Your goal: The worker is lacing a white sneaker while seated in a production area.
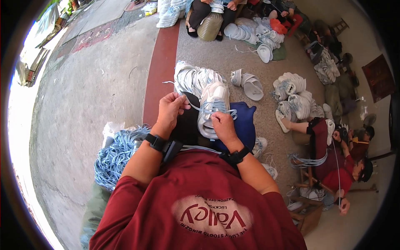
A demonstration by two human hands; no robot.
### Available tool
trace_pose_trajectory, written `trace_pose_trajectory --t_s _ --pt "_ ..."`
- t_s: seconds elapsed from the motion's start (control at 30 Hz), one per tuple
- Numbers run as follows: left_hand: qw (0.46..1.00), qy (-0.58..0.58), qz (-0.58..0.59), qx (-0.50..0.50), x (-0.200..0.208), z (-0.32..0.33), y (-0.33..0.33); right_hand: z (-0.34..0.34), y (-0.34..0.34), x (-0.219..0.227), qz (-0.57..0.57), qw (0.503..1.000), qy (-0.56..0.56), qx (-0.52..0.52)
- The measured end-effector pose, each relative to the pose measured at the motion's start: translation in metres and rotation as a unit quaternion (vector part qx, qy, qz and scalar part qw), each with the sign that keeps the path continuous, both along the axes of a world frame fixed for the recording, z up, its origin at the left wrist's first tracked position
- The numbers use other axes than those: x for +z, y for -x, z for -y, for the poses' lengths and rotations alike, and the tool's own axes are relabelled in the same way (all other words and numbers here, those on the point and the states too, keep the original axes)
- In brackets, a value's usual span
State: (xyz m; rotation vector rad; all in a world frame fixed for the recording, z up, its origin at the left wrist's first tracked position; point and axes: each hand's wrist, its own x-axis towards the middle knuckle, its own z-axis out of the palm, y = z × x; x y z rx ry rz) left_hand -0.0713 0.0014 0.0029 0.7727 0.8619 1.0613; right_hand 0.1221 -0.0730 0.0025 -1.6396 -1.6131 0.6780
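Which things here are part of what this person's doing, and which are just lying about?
In the job:
- white shoe, under the right hand
- pale lace, in the left hand
- probably the blue lace bundle and stacked white shoes

Apparently just around:
- red plastic bag
- dark red wall panel

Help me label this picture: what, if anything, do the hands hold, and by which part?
The left hand pinches a pale lace partway along, out from the shoe; whether the right hand grips anything can't be told.
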Motion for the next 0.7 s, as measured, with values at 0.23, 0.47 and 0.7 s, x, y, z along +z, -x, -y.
trace_pose_trajectory --t_s 0.23,0.47,0.7 --pt "0.982 -0.048 -0.098 -0.157 -0.011 0.006 -0.032 0.001 0.002 -0.001 0.141 0.989 0.040 0.034" --pt "0.924 -0.195 -0.307 -0.117 -0.026 0.003 -0.050 0.001 -0.003 -0.008 -0.012 0.998 0.065 -0.021" --pt "0.847 -0.270 -0.445 -0.109 -0.027 0.004 -0.055 0.003 -0.003 -0.014 -0.075 0.993 0.093 -0.008"
